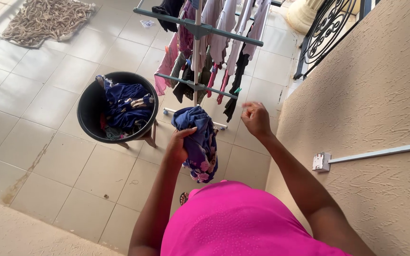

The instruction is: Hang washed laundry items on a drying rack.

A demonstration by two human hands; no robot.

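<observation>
My left hand [178, 144] grips a bunched blue garment with a floral print [199, 137] in front of my chest. My right hand [256, 118] is raised beside it, a short way to the right, fingers loosely curled with nothing visible in them. Just beyond both hands stands a drying rack [198, 28] with grey-blue bars, hung with several dark, pink and white clothes. To the left a black basin [91, 102] rests on a low stool and holds more blue and mixed laundry [126, 106].
A rough beige wall [371, 95] runs close on my right, with a white socket box [321, 161] and a cable duct. A woven mat [43, 19] lies at the far left on the tiled floor. A black iron railing [326, 28] stands beyond the rack.
</observation>
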